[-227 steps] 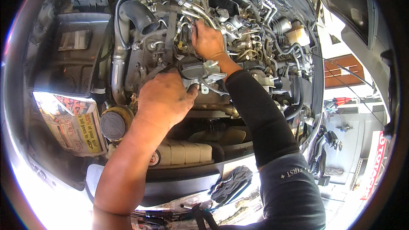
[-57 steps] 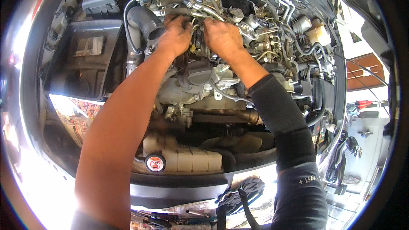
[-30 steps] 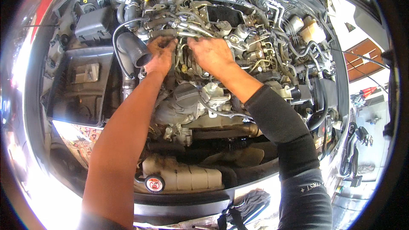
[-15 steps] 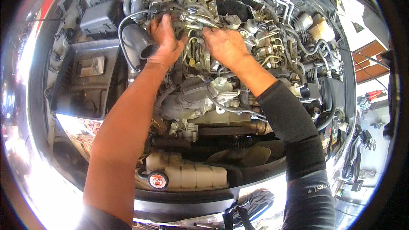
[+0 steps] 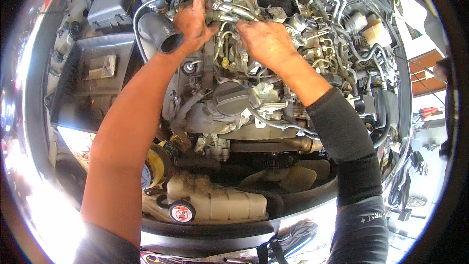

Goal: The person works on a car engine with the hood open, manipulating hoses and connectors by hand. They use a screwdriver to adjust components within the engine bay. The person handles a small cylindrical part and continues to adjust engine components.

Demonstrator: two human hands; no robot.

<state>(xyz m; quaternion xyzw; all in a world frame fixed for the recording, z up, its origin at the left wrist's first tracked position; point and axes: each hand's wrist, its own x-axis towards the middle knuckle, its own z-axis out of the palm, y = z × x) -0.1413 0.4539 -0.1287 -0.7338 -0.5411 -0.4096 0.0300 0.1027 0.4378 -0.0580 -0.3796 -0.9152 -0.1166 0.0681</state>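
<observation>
- Both hands are up at the far side of the engine bay, and the left hand [image 5: 193, 24] has its fingers spread loosely over the cluster of thin metal pipes [image 5: 229, 12], pressing on them rather than closing round anything.
- Right hand [image 5: 266, 41] sits just beside it, fingers curled down into the same pipe cluster; whether it actually pinches a pipe I cannot tell, the fingertips are buried among the tubes.
- Those metal pipes run along the top of the engine [image 5: 234, 112], at the far edge, right between the two hands.
- Just left of the left wrist gapes the open mouth of a black intake hose [image 5: 163, 36], unattached at this end and tilted toward the hand.
- Further left lies the black air filter box [image 5: 93, 83], well apart from the hands.
- Below the hands, mid-engine, a round black filler cap [image 5: 230, 99] sits between the two forearms.
- Near the front edge there's a pale coolant reservoir [image 5: 220, 203] with a red-marked cap [image 5: 181, 211], and a yellow cap [image 5: 155, 166] beside the left forearm.
- Right forearm wears a dark sleeve [image 5: 349, 142]; the left one is bare.
</observation>
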